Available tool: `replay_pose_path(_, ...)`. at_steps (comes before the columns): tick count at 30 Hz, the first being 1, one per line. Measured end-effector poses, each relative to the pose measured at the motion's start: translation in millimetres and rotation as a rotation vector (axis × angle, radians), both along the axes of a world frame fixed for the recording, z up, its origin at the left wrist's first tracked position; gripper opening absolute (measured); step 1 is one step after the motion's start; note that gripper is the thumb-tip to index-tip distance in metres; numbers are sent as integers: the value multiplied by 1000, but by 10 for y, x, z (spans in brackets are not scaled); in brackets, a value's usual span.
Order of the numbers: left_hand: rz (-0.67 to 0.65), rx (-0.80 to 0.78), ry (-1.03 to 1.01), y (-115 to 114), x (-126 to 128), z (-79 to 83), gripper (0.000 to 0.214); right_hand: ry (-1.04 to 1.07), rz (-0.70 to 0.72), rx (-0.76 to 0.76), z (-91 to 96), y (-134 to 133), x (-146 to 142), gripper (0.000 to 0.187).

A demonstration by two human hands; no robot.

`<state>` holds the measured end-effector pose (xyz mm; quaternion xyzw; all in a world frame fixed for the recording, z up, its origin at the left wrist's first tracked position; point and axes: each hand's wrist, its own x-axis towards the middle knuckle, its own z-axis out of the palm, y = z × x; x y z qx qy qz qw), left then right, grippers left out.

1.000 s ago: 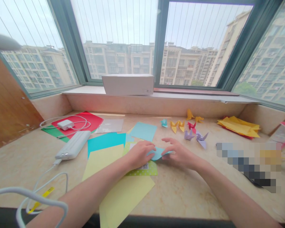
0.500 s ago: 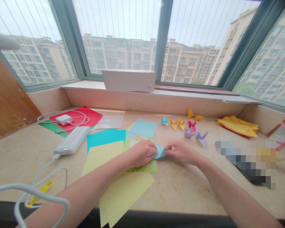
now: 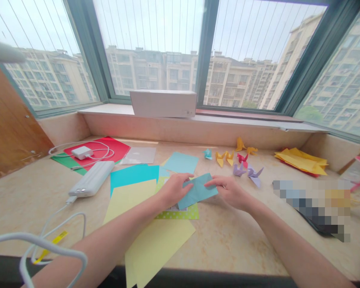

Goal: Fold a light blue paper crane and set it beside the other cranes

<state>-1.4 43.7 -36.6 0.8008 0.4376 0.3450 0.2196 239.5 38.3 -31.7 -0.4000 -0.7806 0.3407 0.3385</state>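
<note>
A light blue folded paper (image 3: 198,190) is held just above the stone counter (image 3: 234,244) between both hands. My left hand (image 3: 174,188) pinches its left edge with thumb and fingers. My right hand (image 3: 228,190) pinches its right edge. Under the paper lie a green dotted sheet (image 3: 184,213) and pale yellow sheets (image 3: 156,244). Several small folded paper cranes (image 3: 238,160) in yellow, red, purple and blue stand behind my right hand.
Teal sheets (image 3: 132,176) and a red sheet (image 3: 114,148) lie to the left with a white power bank (image 3: 91,178), a charger (image 3: 81,152) and cables. A white box (image 3: 163,103) sits on the windowsill. Yellow folded papers (image 3: 301,160) lie far right.
The blue paper has been unfolded from a small flat shape into a larger piece and lifted off the counter. Both hands moved slightly apart and up with it.
</note>
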Motion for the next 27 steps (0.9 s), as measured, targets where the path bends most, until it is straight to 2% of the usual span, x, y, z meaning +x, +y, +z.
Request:
replay_pose_path(5,36,-170,-192,-53,52,115,17,54,-109,1,83,-50,-9,33)
replay_pose_path(10,95,-409,-598,-90,128,157,24,66,-255,216,59,-12,-55,32)
replay_pose_path(13,101,-541,-877,-97,166,161,25,72,-231,257,3,-15,-72,38)
replay_pose_path(16,95,-573,-1063,-109,187,180,27,-54,-166,427,-17,-73,-106,48)
replay_pose_path(18,88,-569,-1129,-121,197,193,31,-179,-139,546,-9,-122,-147,52)
replay_pose_path(21,41,-592,-1162,-140,216,192,39,-281,-114,658,18,-163,-205,40)
replay_pose_path(24,-64,-622,-1142,-153,232,169,42,-226,-147,692,47,-159,-208,21)
replay_pose_path(27,-166,-672,-1106,-169,235,147,37,-109,-209,644,86,-150,-163,14)
